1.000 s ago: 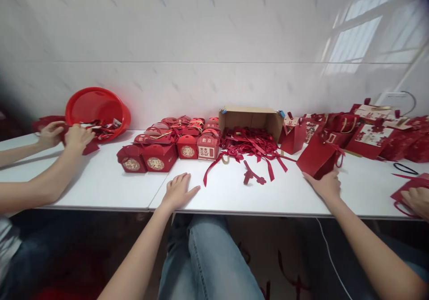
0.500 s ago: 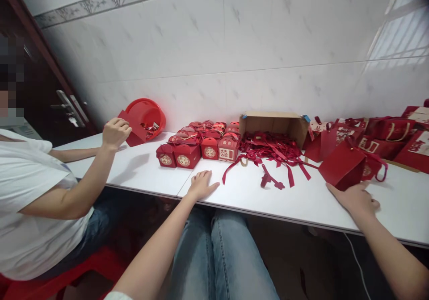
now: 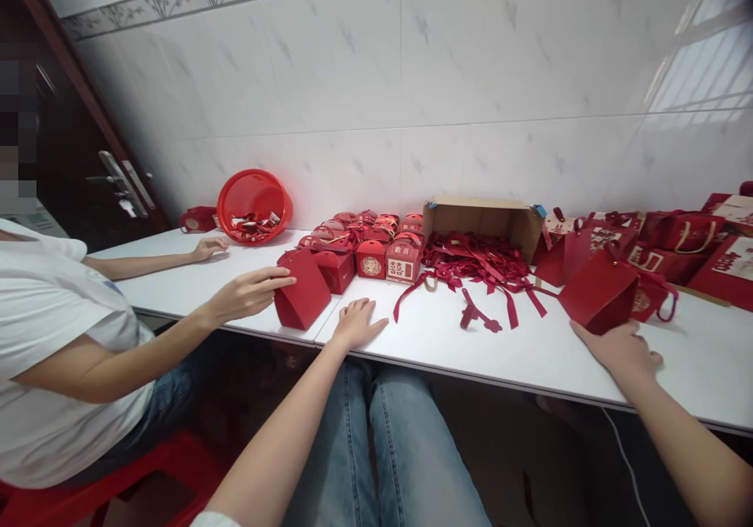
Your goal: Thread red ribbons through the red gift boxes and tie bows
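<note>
My left hand rests on the white table near its front edge, fingers spread and holding nothing. My right hand lies against the near bottom edge of a red paper gift box, its thumb stretched out to the left and its other fingers partly bent. Between my hands lies a dark red ribbon piece with shaped ends. Just left of my left hand, a co-worker's hand touches another plain red gift box.
Several finished red boxes stand in rows. Behind, a cardboard box on its side spills red ribbons. A red basin holds small wrapped items. Red gift bags crowd the right. The white table meets a tiled wall.
The co-worker's hand has brought a red gift box from near the basin to the right and down, beside the box rows. Both my hands have stayed in place.
</note>
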`<state>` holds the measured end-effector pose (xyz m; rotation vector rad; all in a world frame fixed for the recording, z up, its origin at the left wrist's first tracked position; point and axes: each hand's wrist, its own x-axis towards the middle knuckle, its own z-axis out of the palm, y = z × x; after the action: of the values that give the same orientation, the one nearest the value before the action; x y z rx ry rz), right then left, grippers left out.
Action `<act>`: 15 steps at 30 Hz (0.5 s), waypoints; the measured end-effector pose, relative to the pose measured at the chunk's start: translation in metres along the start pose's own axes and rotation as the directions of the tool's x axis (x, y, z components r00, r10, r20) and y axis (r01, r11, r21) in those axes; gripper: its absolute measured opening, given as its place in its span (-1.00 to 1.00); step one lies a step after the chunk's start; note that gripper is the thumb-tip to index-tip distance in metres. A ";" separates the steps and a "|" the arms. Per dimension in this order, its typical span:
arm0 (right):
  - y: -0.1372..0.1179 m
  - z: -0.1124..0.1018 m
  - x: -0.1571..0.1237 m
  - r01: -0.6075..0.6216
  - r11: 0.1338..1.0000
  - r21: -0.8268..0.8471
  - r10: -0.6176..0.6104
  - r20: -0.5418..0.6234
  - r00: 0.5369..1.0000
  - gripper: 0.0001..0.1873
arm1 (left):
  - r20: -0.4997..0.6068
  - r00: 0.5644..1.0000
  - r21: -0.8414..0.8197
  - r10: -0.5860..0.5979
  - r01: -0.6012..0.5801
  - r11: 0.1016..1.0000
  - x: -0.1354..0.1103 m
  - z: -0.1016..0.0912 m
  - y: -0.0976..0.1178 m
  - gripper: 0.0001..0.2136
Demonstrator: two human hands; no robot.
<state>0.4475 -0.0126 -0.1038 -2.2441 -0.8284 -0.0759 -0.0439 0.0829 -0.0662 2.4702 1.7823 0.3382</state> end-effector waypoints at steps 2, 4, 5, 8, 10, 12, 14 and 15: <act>-0.002 -0.001 0.000 -0.070 0.996 -0.056 0.072 0.036 0.997 0.33 | 0.000 1.000 -0.004 0.003 -0.003 1.000 -0.001 0.000 0.000 -0.38; -0.005 -0.003 -0.001 -0.098 0.991 -0.086 0.104 0.063 0.993 0.33 | -0.001 1.000 -0.005 0.005 -0.005 1.000 -0.002 0.000 -0.001 -0.38; -0.006 -0.004 -0.002 -0.091 0.992 -0.086 0.097 0.069 0.993 0.34 | -0.001 1.000 -0.005 0.006 -0.006 1.000 -0.002 0.000 -0.001 -0.39; -0.010 -0.006 -0.004 -0.076 0.991 -0.106 0.084 0.070 0.994 0.31 | -0.003 1.000 -0.005 0.010 -0.010 1.000 -0.003 -0.001 -0.001 -0.39; -0.014 -0.008 -0.007 -0.074 0.988 -0.137 0.084 0.068 0.994 0.26 | -0.005 1.000 -0.006 0.006 -0.006 1.000 -0.002 -0.001 0.000 -0.38; -0.017 -0.009 -0.009 -0.080 0.981 -0.174 0.095 0.075 0.993 0.22 | -0.005 1.000 -0.009 0.001 -0.001 1.000 -0.001 -0.001 0.000 -0.39; -0.019 -0.008 -0.010 -0.090 0.972 -0.216 0.107 0.070 0.992 0.14 | -0.003 1.000 -0.012 -0.003 0.003 1.000 0.000 -0.001 0.000 -0.39; -0.020 -0.007 -0.010 -0.095 0.967 -0.236 0.112 0.059 0.992 0.10 | -0.002 1.000 -0.014 -0.002 0.002 1.000 0.000 -0.001 0.000 -0.40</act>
<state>0.4296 -0.0118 -0.0893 -2.5212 -0.7714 -0.0444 -0.0442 0.0833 -0.0648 2.4596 1.7767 0.3526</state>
